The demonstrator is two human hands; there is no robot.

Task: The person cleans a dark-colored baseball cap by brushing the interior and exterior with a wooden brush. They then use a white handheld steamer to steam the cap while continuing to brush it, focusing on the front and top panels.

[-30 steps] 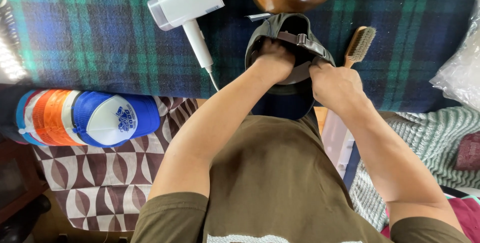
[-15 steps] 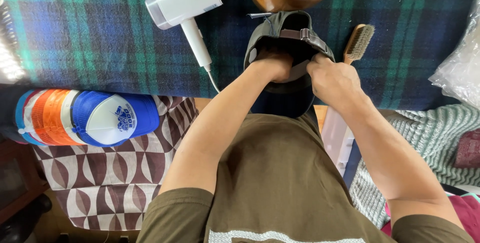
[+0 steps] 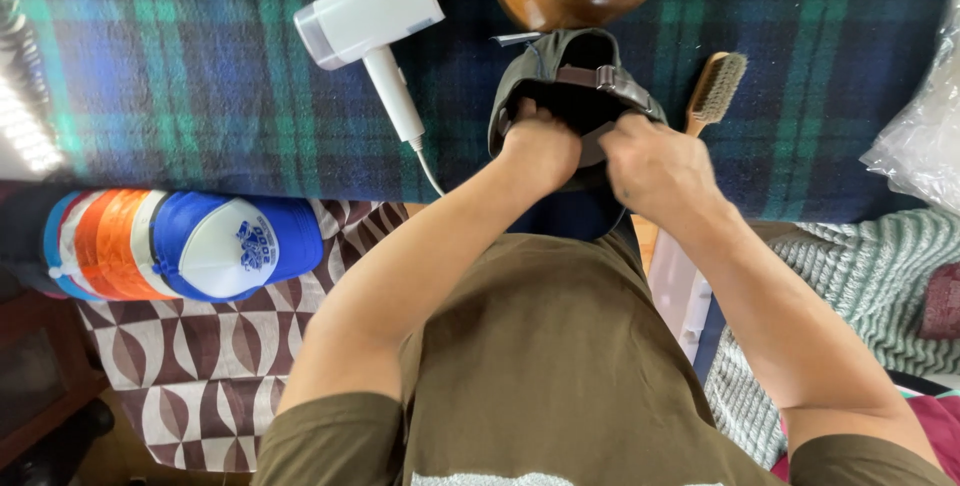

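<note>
Both hands, left hand (image 3: pixel 540 151) and right hand (image 3: pixel 655 168), squeeze the dark cap (image 3: pixel 575 86); I think they next need to pull its strap (image 3: pixel 598 77) just above.

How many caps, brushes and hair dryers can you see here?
Caps: 3, the dark olive fabric cap held by both hands, plus the blue-and-white mesh cap and the orange-and-white cap stacked together.
Brushes: 1, the wooden bristle brush.
Dryers: 1, the white plastic hair dryer.
Total: 5
</note>
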